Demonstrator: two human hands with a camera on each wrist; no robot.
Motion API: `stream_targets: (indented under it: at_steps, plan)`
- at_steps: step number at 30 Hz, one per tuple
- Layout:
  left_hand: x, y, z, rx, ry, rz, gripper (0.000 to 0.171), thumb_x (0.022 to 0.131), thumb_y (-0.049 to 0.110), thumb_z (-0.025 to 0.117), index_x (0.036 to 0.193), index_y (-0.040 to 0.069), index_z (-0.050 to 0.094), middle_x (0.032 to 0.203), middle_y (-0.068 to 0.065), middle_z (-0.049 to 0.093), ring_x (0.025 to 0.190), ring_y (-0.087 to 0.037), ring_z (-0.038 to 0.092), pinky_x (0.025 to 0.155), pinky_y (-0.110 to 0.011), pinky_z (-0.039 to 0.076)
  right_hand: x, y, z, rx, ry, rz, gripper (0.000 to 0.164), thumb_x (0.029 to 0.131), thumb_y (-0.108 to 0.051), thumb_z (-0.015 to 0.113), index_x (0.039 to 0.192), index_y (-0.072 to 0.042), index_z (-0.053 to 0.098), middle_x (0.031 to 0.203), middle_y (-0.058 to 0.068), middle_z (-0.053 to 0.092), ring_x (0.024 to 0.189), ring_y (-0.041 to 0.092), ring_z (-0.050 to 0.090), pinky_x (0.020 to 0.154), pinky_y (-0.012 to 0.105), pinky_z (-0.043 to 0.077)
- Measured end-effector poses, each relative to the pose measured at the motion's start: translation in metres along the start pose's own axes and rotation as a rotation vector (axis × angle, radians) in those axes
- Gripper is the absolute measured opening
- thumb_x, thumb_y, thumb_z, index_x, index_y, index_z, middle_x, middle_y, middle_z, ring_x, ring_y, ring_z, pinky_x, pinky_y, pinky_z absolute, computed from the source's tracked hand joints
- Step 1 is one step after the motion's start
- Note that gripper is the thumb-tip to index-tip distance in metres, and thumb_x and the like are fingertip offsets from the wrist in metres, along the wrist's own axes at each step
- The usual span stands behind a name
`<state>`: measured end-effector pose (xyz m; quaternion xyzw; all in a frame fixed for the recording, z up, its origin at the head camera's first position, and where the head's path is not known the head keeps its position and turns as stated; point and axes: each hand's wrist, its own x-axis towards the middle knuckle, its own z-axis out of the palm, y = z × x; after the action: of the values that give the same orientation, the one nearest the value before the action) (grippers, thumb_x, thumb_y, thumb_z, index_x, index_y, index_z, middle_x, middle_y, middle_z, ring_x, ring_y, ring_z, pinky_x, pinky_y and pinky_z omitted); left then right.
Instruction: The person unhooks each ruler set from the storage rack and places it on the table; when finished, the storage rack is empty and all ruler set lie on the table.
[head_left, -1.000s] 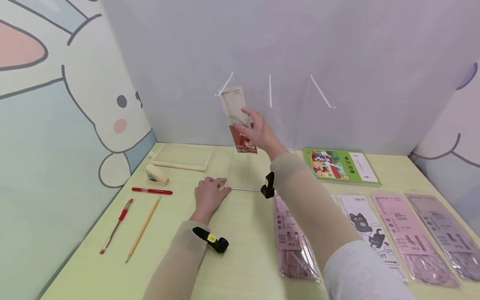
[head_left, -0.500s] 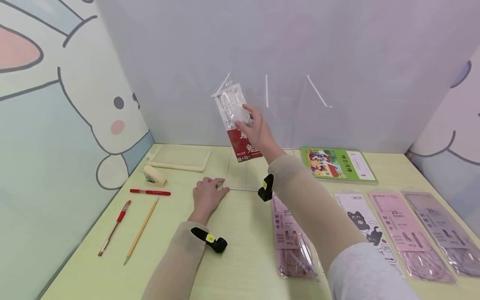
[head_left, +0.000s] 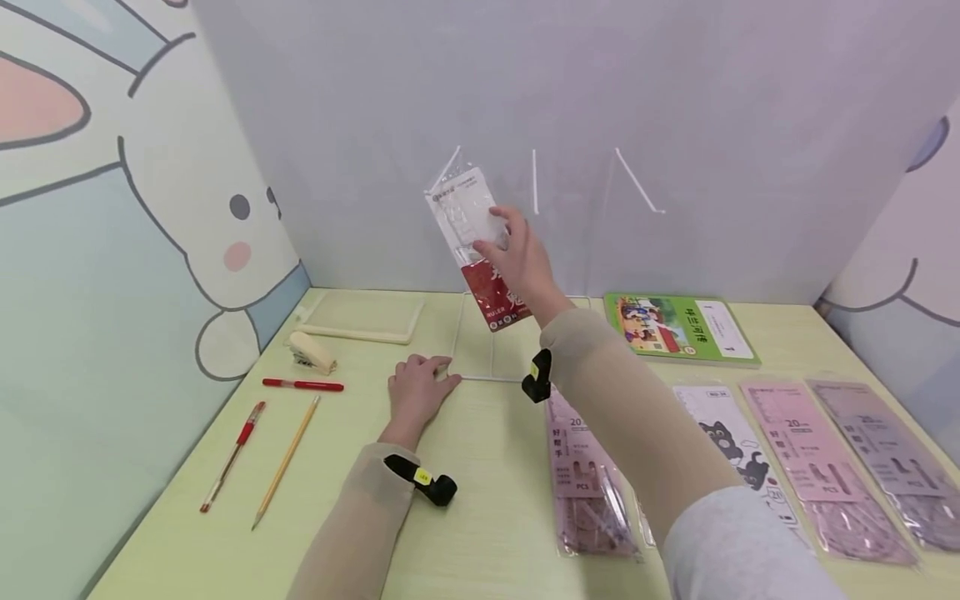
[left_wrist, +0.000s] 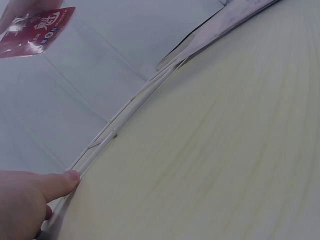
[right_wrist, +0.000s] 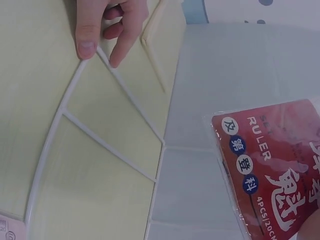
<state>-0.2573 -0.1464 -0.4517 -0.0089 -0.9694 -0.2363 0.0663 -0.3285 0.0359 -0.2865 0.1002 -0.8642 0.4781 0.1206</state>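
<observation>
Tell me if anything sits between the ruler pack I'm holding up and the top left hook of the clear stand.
Nothing visible does. The right hand holds the ruler pack with its top edge right by the left hook, on the stand the left hand steadies.

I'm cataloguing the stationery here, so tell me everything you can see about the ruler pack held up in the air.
The ruler pack is a flat clear plastic sleeve, see-through above, with a red card at the bottom printed RULER in white beside Chinese characters. The right hand pinches its middle, holding it tilted in front of the clear wire-edged stand, off the table.
</observation>
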Motion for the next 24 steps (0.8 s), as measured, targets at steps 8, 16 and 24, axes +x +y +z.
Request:
stream_targets:
  at_steps: [8,16,24]
  plan:
    - [-0.001,-0.003,-0.002,0.0,0.006,0.006,0.043,0.085,0.048,0.064,0.12,0.024,0.065,0.116,-0.013,0.054,0.102,-0.033,0.046,0.081,-0.047,0.035,-0.008,-0.002,0.001,-0.014,-0.003,-0.045,0.058,0.086,-0.034,0.067,0.135,-0.027,0.038,0.132,0.007,0.047,0.101,0.018,0.055,0.079,0.034,0.047]
    - [-0.001,-0.005,-0.005,-0.017,-0.003,0.009,0.042,0.086,0.046,0.063,0.12,0.023,0.065,0.116,-0.013,0.054,0.103,-0.033,0.045,0.082,-0.048,0.034,-0.017,-0.006,0.0,-0.001,-0.021,-0.096,0.058,0.086,-0.034,0.068,0.135,-0.027,0.038,0.128,0.007,0.048,0.096,0.018,0.059,0.073,0.033,0.049]
    - [0.001,-0.006,-0.003,-0.025,-0.007,0.01,0.042,0.086,0.047,0.062,0.12,0.022,0.065,0.116,-0.013,0.053,0.103,-0.032,0.044,0.081,-0.047,0.034,-0.025,-0.007,-0.001,-0.023,-0.034,-0.12,0.059,0.086,-0.033,0.068,0.136,-0.025,0.038,0.126,0.007,0.049,0.096,0.018,0.056,0.072,0.031,0.05]
